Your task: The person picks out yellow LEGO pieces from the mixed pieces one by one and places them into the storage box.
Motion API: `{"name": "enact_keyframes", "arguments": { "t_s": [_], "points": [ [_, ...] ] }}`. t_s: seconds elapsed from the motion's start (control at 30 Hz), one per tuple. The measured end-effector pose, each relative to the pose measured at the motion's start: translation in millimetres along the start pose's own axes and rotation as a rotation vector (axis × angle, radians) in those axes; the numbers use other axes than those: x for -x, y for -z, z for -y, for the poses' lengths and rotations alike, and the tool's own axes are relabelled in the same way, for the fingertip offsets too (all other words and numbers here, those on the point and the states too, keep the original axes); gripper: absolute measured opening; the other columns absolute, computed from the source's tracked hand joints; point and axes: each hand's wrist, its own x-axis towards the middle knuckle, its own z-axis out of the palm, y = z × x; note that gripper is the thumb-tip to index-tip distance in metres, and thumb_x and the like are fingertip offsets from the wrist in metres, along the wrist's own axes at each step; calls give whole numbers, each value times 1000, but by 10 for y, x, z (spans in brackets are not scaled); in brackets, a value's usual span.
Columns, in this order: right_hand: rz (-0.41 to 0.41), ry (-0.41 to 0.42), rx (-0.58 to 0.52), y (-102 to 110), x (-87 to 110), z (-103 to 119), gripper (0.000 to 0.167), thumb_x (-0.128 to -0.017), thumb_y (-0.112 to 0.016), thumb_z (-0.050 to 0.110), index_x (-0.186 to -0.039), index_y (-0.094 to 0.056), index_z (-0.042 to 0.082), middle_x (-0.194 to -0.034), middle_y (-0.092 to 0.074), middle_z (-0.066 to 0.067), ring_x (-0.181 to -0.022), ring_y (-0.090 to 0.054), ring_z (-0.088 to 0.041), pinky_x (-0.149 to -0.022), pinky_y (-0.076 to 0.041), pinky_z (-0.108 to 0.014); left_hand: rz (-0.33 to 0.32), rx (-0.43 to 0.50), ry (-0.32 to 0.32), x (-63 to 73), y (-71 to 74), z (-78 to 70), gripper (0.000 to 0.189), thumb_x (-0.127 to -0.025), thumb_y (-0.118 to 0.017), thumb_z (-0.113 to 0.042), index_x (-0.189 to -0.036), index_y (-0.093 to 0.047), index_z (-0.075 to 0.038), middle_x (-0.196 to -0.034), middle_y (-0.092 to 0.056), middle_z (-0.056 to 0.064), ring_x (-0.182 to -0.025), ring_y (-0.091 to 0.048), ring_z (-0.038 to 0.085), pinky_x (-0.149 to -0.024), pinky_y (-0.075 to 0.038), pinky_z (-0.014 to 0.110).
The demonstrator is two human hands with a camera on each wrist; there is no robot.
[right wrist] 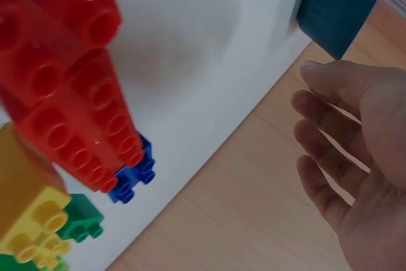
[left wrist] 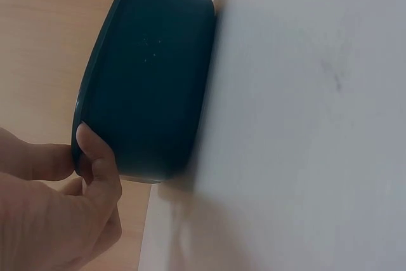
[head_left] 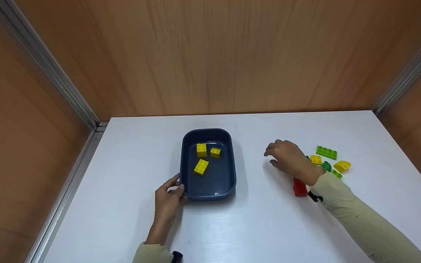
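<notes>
A dark blue tray (head_left: 207, 186) lies on the white table, with a large yellow brick (head_left: 201, 167) and two smaller yellow bricks inside. My left hand (head_left: 168, 201) pinches the tray's rim at its near left corner; the left wrist view shows thumb and fingers on either side of the rim (left wrist: 81, 103). Over the table, between the tray and a group of loose bricks, is my right hand (head_left: 289, 159). In the right wrist view its fingers (right wrist: 323, 115) are relaxed and hold nothing. Red bricks (head_left: 299, 188) lie partly hidden beneath the right wrist.
Right of my right hand lie a long light green brick (head_left: 326, 152), a yellow brick (head_left: 315, 159), a curved yellow brick (head_left: 342, 166) and a dark green brick (head_left: 326, 166). A blue brick (right wrist: 133, 172) shows beside the red ones. Wooden panels (head_left: 210, 58) enclose the table's back and sides.
</notes>
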Motion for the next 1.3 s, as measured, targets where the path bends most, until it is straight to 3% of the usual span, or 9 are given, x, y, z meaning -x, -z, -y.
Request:
{"name": "enact_keyframes", "arguments": {
  "t_s": [0.33,1.07,1.3],
  "points": [
    [16,-27,29,15,282,-125,33,-85,-88,3,-117,-80,5,-116,-76,-13,-107,-68,-33,-95,-59,-50,6,8,11,1,11,5,44,-104,-59,3,-148,-57,6,-123,-57,20,-83,-61,16,-72,-59,23],
    [-102,-63,33,-42,943,-511,32,-80,-91,2,-110,-80,0,-106,-78,-14,-100,-71,-34,-85,-64,-49,4,26,17,7,3,4,45,-104,-59,4,-149,-56,5,-124,-56,20,-84,-61,16,-72,-59,23],
    [-103,-94,53,-37,1095,-534,41,-73,-97,4,-111,-81,1,-106,-79,-14,-103,-72,-35,-88,-63,-51,12,25,15,10,6,10,44,-105,-58,3,-149,-56,5,-123,-56,20,-84,-61,16,-72,-59,23]
  ]
}}
